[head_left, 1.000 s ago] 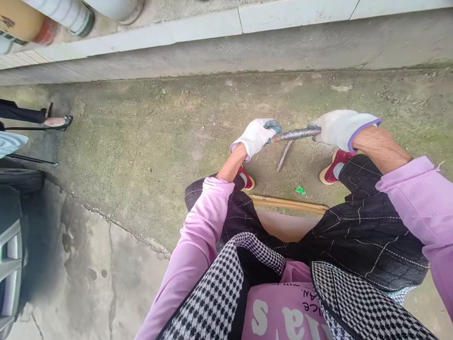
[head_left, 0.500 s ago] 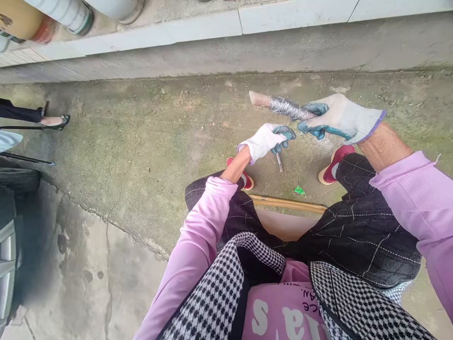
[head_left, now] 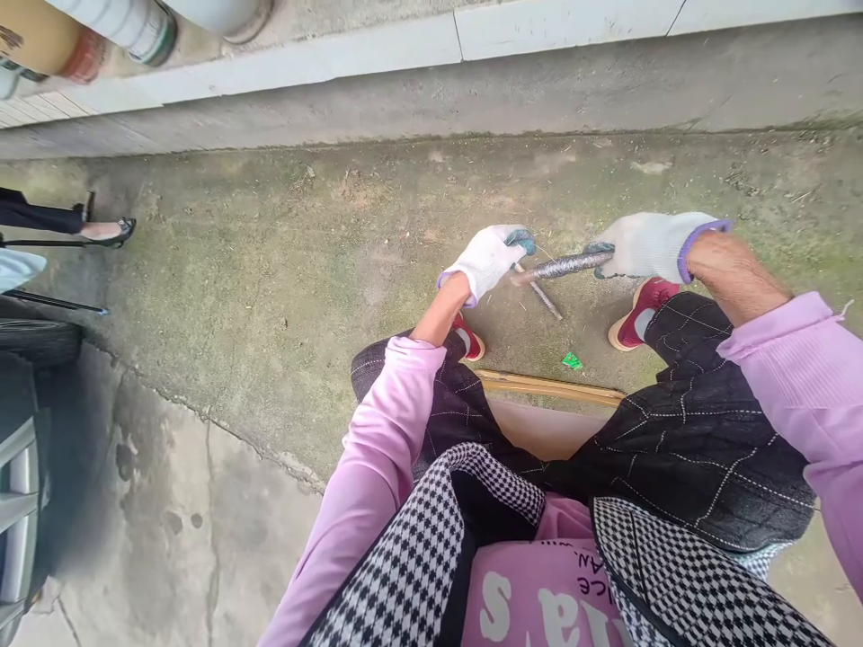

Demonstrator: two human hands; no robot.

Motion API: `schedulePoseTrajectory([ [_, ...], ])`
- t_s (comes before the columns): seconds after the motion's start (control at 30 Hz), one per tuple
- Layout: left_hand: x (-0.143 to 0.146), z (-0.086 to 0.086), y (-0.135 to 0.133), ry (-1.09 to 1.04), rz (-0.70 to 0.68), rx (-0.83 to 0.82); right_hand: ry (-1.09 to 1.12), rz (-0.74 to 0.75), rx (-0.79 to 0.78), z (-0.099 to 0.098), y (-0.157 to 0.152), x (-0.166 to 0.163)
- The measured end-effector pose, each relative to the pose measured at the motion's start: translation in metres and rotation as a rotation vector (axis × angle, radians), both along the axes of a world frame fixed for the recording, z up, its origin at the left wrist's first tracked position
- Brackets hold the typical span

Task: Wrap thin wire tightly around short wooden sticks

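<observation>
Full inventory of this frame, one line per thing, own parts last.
wrapped stick: 1, grey wire winding, held level between both hands
thin rod: 1, grey, on the ground below the stick
green scrap: 1, green, ground by the right shoe
wooden seat edge: 1, tan, under the knees
pipes: several, white and tan, top left by the wall
car: 1, grey, left edge
other person's foot: 1, black shoe, far left
shoes: 2, red
left hand: white glove, grip on the stick's end
right hand: white glove, grip on the stick
</observation>
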State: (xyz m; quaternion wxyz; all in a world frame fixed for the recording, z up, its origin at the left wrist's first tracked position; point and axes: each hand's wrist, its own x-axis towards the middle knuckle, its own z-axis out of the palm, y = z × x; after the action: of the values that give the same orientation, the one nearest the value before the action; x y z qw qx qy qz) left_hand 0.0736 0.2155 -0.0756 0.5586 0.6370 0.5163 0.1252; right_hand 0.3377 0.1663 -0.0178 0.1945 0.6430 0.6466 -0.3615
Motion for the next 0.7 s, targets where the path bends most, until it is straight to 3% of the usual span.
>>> schedulePoseTrajectory([
  [0.2,0.007,0.009,-0.004,-0.166,-0.044,-0.143,0.495,-0.172,-0.144,0.010,-0.013,0.006],
  [0.3,0.013,0.011,-0.007,-0.196,0.005,-0.223,0.658,-0.351,-0.075,0.017,-0.013,0.007],
  [0.43,0.023,0.006,-0.019,-0.175,-0.003,-0.238,0.718,-0.539,0.072,0.030,-0.010,-0.002],
  [0.53,0.026,0.002,-0.029,-0.158,-0.097,-0.197,0.538,-0.515,0.179,0.035,-0.003,-0.012],
  [0.63,0.022,0.004,-0.031,-0.114,-0.165,-0.161,0.118,-0.263,0.266,0.027,0.008,-0.014],
  [0.7,0.017,0.008,-0.026,-0.080,-0.140,-0.120,-0.068,-0.100,0.249,0.016,0.013,-0.010],
])
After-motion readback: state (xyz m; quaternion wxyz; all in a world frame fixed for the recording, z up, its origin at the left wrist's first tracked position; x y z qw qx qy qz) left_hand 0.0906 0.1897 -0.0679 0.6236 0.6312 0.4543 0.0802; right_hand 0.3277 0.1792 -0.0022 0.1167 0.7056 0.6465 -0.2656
